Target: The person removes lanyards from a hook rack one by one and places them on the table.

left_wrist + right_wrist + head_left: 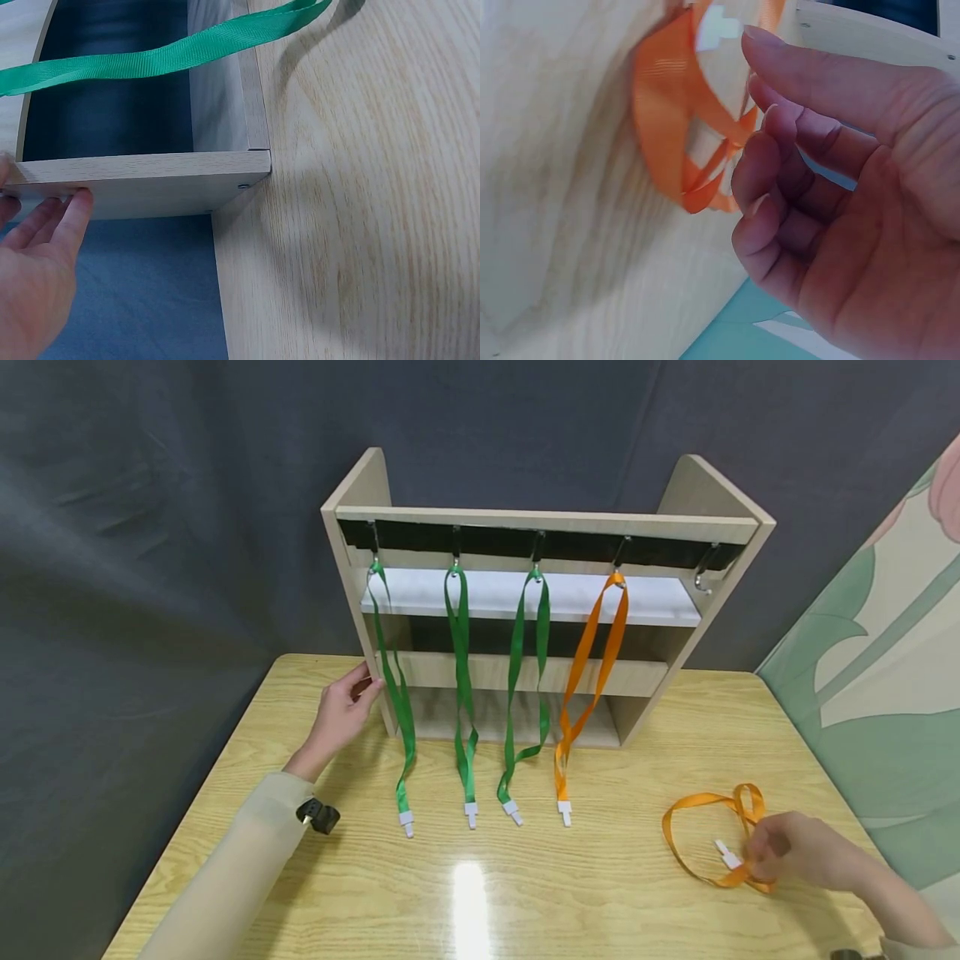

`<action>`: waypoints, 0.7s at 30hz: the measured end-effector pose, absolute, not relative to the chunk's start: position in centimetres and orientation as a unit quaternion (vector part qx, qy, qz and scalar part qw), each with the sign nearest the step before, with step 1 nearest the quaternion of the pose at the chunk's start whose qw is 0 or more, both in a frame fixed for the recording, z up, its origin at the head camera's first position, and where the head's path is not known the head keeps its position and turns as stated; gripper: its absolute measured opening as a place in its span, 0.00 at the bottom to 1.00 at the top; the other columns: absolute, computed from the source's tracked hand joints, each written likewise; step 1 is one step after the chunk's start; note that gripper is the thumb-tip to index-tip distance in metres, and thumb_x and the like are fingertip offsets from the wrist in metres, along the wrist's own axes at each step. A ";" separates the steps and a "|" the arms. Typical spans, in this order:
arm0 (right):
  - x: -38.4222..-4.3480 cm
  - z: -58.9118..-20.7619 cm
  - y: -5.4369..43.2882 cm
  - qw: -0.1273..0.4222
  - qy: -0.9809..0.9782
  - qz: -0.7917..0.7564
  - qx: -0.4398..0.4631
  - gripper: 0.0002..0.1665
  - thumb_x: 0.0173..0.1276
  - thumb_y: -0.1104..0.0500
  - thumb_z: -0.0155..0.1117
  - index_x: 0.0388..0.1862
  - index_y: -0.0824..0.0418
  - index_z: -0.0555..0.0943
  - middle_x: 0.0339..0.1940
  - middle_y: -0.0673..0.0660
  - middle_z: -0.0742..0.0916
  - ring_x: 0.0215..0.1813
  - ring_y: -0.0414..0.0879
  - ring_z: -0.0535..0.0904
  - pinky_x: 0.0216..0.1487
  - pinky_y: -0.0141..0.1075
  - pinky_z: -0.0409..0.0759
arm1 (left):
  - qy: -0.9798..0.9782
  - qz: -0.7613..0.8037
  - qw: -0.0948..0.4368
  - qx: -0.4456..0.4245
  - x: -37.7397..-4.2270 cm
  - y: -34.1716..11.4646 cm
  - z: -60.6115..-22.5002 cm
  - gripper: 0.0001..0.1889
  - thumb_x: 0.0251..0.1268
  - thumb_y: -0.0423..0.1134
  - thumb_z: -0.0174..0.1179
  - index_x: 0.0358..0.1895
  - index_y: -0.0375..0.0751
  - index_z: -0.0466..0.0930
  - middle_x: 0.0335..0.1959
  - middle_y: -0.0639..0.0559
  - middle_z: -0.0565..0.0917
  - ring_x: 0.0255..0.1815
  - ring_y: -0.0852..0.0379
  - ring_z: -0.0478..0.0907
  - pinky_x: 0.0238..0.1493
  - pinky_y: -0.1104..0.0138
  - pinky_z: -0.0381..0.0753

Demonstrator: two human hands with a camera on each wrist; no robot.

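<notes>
A small wooden shelf (pixel 521 670) stands on the table, with lanyards hanging from hooks. My left hand (pixel 347 710) grips its left side panel (pixel 150 166), thumb at the front edge and fingers on the outer face. Beside that hand hangs a green lanyard (pixel 401 710). At the right, a loose orange lanyard (pixel 678 852) with a white clip (pixel 727 855) lies looped on the table. My right hand (pixel 798 852) is at its near right side, fingers loosely bent. In the right wrist view, thumb and forefinger (pixel 832 127) stand a little apart in front of the orange strap (pixel 664 112).
Two more green lanyards (pixel 462 677) (pixel 513 693) and an orange lanyard (pixel 596 652) hang from the middle hooks. The rightmost hook (pixel 702 578) holds no lanyard. Dark cloth (pixel 187 527) stands behind and left of the table (pixel 375 893); a floral fabric (pixel 877 668) is at the right.
</notes>
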State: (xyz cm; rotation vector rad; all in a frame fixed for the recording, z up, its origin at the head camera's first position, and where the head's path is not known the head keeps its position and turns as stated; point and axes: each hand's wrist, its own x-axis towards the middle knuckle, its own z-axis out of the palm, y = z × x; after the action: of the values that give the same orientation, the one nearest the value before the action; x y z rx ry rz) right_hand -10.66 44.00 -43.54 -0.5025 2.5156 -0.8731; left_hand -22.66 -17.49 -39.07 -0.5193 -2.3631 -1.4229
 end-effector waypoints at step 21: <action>-12.8 -41.5 40.3 0.060 0.912 -0.320 -0.248 0.11 0.60 0.70 0.68 0.42 0.66 0.80 0.31 0.50 0.81 0.32 0.37 0.76 0.30 0.31 0.76 | -0.830 -0.497 0.177 -0.180 -22.5 -17.3 -39.0 0.18 0.71 0.28 0.52 0.61 0.25 0.71 0.51 0.32 0.79 0.50 0.40 0.78 0.43 0.71 0.76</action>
State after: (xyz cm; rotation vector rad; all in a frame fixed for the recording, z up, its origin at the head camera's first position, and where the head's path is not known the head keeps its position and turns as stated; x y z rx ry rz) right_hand -12.78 40.33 -41.51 -0.7516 2.7606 -0.9683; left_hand -22.46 -17.33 -38.98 -0.5108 -2.3499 -1.4082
